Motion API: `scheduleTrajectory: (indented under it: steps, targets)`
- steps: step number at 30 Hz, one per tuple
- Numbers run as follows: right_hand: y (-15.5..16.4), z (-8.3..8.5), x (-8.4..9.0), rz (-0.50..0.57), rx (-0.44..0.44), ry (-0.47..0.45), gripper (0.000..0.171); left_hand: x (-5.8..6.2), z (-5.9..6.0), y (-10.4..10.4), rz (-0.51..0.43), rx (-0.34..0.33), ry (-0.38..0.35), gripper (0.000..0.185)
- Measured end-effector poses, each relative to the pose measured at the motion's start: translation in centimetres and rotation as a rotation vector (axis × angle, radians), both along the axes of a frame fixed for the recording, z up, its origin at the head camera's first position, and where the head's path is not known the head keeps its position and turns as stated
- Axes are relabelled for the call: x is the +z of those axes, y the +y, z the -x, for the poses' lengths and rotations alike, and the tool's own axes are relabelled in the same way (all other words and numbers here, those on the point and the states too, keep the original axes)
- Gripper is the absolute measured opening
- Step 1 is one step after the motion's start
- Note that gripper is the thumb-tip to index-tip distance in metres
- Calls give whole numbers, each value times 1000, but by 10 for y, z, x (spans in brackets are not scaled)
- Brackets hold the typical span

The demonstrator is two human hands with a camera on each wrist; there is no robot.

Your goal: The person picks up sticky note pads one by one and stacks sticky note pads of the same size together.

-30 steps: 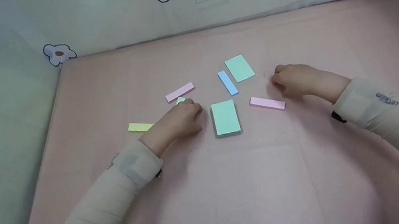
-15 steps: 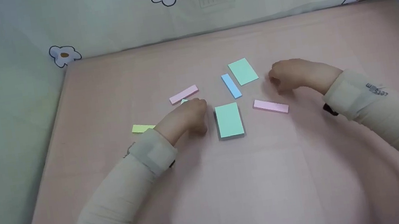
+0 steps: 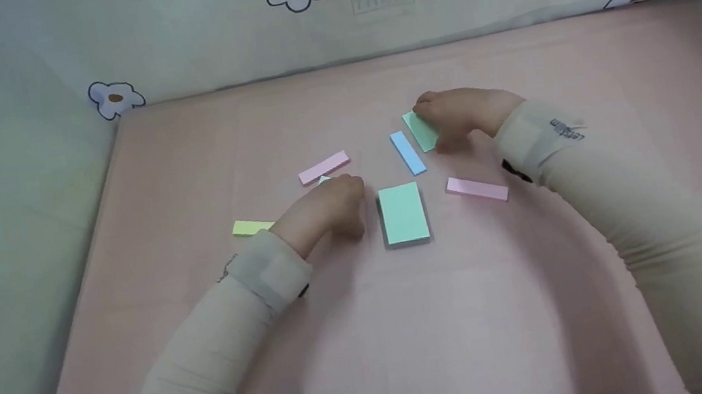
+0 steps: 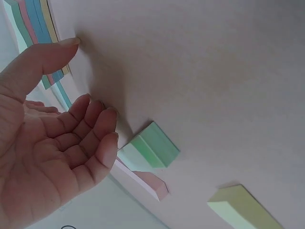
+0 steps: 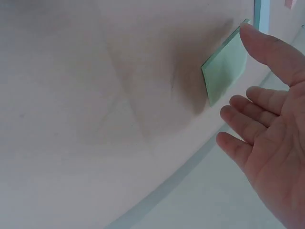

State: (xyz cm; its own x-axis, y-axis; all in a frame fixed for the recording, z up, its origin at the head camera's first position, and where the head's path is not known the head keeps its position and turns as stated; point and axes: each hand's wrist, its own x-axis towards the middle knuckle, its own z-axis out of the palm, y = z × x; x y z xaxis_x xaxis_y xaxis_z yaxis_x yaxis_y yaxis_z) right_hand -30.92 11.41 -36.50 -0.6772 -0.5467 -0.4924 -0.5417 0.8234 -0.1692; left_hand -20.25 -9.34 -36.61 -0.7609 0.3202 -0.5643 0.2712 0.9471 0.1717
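While the right hand (image 3: pixel 460 116) hovers at a thin rectangular mint-green paper pad (image 3: pixel 417 129), its thumb tip overlaps 1 corner in the right wrist view; contact cannot be confirmed. Its 4 fingers are extended and clear of the pad, so no grasp is evident. The pad lies flat on the pale pink tabletop (image 3: pixel 452 327), just beside a narrow sky-blue paper strip (image 3: pixel 408 153).

The left hand (image 3: pixel 333 208) is released: fingers loosely bent, thumb apart, nothing held. It sits between a thick mint-green-topped paper stack (image 3: pixel 403 213), layered in several colours, and a small pale-green paper block (image 4: pixel 151 147). Near that block are a pink paper bar (image 3: pixel 324 168) and a yellow paper bar (image 3: pixel 251 227); a 2nd pink bar (image 3: pixel 477 189) lies right of the stack.

Risks, as judged: the thin pad offers little edge, so a hasty pinch could skid it into the strip. An inward sweep of the left thumb could skew the stack's layers; an outward one by the fingers could displace the block.
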Motion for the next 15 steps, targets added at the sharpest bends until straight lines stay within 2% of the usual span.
scheduleTrajectory:
  steps: [6,11,15]
  targets:
    - [-3,3,-8,-9,14,25,66,0,-1,0,-3,1,-8,50]
    - [2,-2,-8,-59,20,104,61,0,-3,0,25,-57,48,51]
    - [4,-9,-6,-82,7,108,58,0,-5,-1,56,-82,99,50]
